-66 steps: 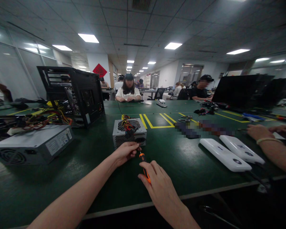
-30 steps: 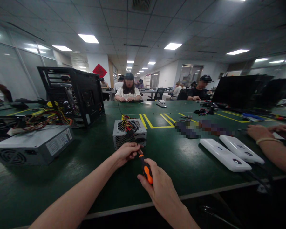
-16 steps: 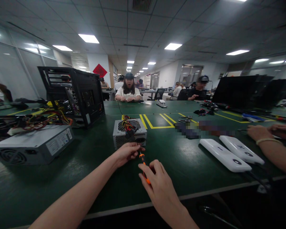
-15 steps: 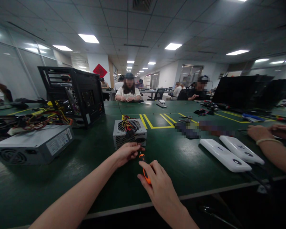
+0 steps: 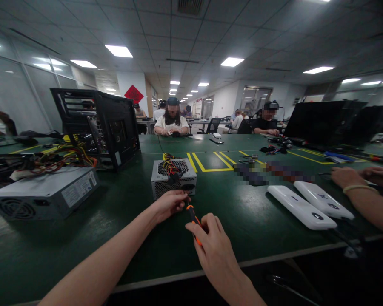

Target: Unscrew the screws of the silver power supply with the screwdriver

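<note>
One head-worn camera looked forward and slightly down across the green table [image 5: 121,255], wide-angled, ceiling filling the upper frame. It sat close over the left hand [image 5: 169,204] and right hand [image 5: 210,242] at lower centre; the room stretched far behind.

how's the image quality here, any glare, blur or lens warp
Head view: ceiling panels blow out to white, and their glare smears pale patches on the green table. The wide lens bends ceiling lines and stretches the forearms at the bottom edge. The right hand on the orange screwdriver and the left hand by the small power supply are fairly sharp; a patch mid-table is pixelated.
</note>
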The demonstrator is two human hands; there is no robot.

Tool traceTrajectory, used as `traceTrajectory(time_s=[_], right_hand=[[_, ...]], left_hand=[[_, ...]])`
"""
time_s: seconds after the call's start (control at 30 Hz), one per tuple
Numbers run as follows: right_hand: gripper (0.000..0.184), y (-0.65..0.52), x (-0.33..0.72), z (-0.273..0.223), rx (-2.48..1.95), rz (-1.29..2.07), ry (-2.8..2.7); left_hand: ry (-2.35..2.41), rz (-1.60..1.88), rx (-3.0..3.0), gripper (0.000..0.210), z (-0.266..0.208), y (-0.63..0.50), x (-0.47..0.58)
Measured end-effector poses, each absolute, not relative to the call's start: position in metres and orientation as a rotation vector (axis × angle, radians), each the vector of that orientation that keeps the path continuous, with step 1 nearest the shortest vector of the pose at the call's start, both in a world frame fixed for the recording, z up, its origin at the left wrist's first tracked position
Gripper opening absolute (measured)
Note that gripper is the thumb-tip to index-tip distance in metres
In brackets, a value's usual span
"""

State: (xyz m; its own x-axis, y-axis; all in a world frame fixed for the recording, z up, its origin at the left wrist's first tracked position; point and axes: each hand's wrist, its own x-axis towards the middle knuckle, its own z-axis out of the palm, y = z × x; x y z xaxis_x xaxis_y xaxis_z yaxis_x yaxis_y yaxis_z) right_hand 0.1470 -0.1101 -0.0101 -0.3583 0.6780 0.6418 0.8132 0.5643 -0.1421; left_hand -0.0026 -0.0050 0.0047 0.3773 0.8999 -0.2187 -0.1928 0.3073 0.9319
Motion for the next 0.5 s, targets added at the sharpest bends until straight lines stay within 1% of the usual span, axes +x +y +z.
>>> traceTrajectory(time_s=[0.13,0.3,0.33,0.43,0.5], right_hand=[[0.029,-0.1105,0.1465,-0.0098,-1.231,-0.177,-2.164],[0.034,-0.1096,0.1476,-0.0131,-1.188,-0.035,-2.097],[0.033,-0.1094,0.1477,-0.0135,-1.176,-0.026,-2.071],[0.021,-0.1091,0.1474,-0.0136,-1.144,-0.060,-2.041],[0.019,-0.1093,0.1470,-0.0131,-1.135,-0.128,-2.066]], left_hand=[[0.849,0.868,0.986,0.014,0.0049,-0.0048,-0.0023],[0.827,0.869,0.989,0.013,0.0040,-0.0042,-0.0026],[0.829,0.870,0.988,0.012,0.0038,-0.0041,-0.0027],[0.831,0.871,0.982,0.012,0.0033,-0.0038,-0.0031],[0.833,0.865,0.982,0.013,0.0034,-0.0037,-0.0033]])
